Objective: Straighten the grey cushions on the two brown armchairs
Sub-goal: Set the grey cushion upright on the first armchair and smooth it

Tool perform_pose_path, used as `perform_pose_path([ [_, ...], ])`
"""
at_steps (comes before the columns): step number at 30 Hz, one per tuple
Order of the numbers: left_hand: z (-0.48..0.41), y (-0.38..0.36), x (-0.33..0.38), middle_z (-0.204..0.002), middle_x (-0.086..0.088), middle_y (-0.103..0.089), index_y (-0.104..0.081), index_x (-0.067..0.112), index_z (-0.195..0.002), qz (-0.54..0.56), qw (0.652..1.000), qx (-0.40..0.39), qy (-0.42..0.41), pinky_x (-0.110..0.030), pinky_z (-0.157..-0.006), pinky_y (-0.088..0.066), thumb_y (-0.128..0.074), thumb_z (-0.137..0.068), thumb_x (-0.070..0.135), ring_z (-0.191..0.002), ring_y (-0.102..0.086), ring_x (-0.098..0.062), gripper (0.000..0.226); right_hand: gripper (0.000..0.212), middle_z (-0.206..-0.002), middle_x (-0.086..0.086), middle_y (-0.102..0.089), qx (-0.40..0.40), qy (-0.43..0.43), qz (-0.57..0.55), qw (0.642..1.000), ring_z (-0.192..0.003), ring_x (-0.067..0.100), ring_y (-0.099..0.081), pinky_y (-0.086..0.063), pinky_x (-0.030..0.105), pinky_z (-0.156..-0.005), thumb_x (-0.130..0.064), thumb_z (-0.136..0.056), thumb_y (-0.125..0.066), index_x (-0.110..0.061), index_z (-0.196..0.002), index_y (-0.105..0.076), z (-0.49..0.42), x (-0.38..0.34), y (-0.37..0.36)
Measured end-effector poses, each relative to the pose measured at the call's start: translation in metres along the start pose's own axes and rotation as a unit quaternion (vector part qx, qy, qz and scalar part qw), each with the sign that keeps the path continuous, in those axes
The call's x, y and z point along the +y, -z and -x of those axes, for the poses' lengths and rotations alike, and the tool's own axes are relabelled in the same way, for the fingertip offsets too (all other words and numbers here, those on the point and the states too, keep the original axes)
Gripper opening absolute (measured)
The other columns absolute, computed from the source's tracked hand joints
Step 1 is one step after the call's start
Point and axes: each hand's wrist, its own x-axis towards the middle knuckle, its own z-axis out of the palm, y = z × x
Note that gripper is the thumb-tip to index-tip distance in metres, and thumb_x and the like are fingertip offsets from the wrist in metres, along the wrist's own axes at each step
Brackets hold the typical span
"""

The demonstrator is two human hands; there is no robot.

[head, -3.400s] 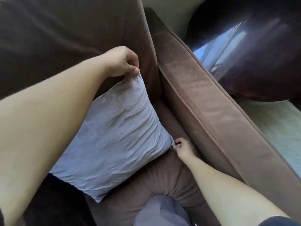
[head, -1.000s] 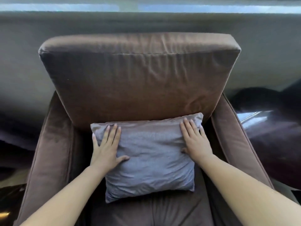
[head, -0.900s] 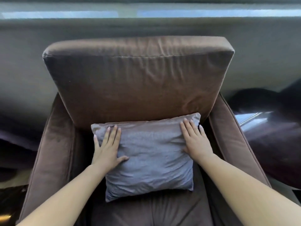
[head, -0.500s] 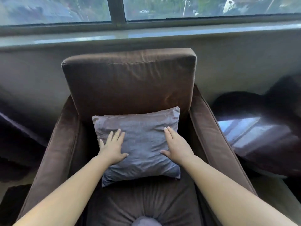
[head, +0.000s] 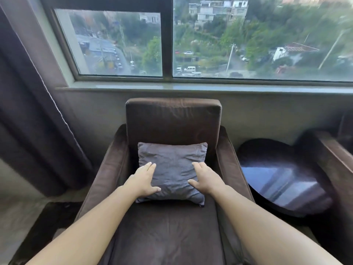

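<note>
A grey cushion (head: 172, 167) leans upright against the backrest of a brown armchair (head: 172, 119), centred on the seat. My left hand (head: 144, 179) lies flat on the cushion's lower left part, fingers straight. My right hand (head: 203, 178) lies flat on its lower right part, thumb spread inward. Both forearms reach in over the seat from the bottom of the view. The arm of a second brown armchair (head: 336, 159) shows at the right edge; its seat and any cushion are out of view.
A dark glossy round side table (head: 282, 178) stands between the two chairs. A window (head: 166, 41) with a sill runs behind the armchair. A dark curtain (head: 28, 111) hangs at the left. Floor shows at the lower left.
The view has pulled back and risen, so the window now shows. Both hands have slid down from the cushion's upper corners to its lower half, still flat on it.
</note>
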Motion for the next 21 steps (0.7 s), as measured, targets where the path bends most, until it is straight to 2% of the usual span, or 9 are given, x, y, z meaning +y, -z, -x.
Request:
perform_pose_path([
  [6, 0.063, 0.061, -0.020, -0.162, -0.006, -0.020, -0.010, 0.013, -0.158, 0.013, 0.999, -0.030, -0.022, -0.042, -0.115, -0.033, -0.065, -0.083, 0.056, -0.146, -0.029, -0.027, 0.102, 0.074, -0.142, 0.009, -0.038, -0.039, -0.026, 0.017, 0.999, -0.131, 0.029, -0.045, -0.045, 0.045, -0.101, -0.050, -0.088, -0.059, -0.015, -0.146, -0.029, 0.035, -0.077, 0.033],
  [8, 0.079, 0.074, -0.028, -0.154, -0.006, -0.034, -0.020, 0.015, -0.155, 0.011, 0.999, -0.034, -0.029, -0.041, -0.110, -0.039, -0.064, -0.083, 0.054, -0.140, -0.039, -0.026, 0.093, 0.069, -0.137, 0.009, -0.041, -0.058, -0.039, 0.038, 0.997, -0.127, 0.030, -0.047, -0.046, 0.044, -0.098, -0.051, -0.088, -0.059, -0.015, -0.140, -0.033, 0.043, -0.098, 0.039],
  [11, 0.094, 0.085, -0.037, -0.134, -0.008, -0.052, -0.041, 0.014, -0.140, -0.002, 0.998, -0.045, -0.039, -0.038, -0.102, -0.044, -0.063, -0.084, 0.051, -0.128, -0.051, -0.027, 0.071, 0.062, -0.131, 0.011, -0.044, -0.087, -0.062, 0.046, 0.993, -0.123, 0.033, -0.050, -0.047, 0.043, -0.095, -0.051, -0.087, -0.059, -0.014, -0.132, -0.038, 0.057, -0.119, 0.042],
  [16, 0.102, 0.093, -0.025, -0.136, -0.006, -0.055, -0.047, 0.012, -0.134, -0.027, 0.996, -0.058, -0.056, -0.039, -0.102, -0.045, -0.059, -0.085, 0.050, -0.128, -0.052, -0.025, 0.063, 0.058, -0.128, 0.011, -0.047, -0.088, -0.080, 0.038, 0.992, -0.121, 0.033, -0.052, -0.047, 0.043, -0.094, -0.051, -0.085, -0.057, -0.014, -0.127, -0.042, 0.087, -0.125, 0.044],
  [21, 0.108, 0.087, 0.041, -0.136, -0.005, -0.057, -0.049, 0.012, -0.133, -0.030, 0.992, -0.072, -0.096, -0.040, -0.103, -0.045, -0.060, -0.084, 0.052, -0.127, -0.052, -0.024, 0.064, 0.052, -0.125, 0.011, -0.048, -0.062, -0.123, 0.025, 0.990, -0.118, 0.034, -0.053, -0.047, 0.043, -0.093, -0.049, -0.084, -0.058, -0.013, -0.120, -0.045, 0.136, -0.080, 0.064],
])
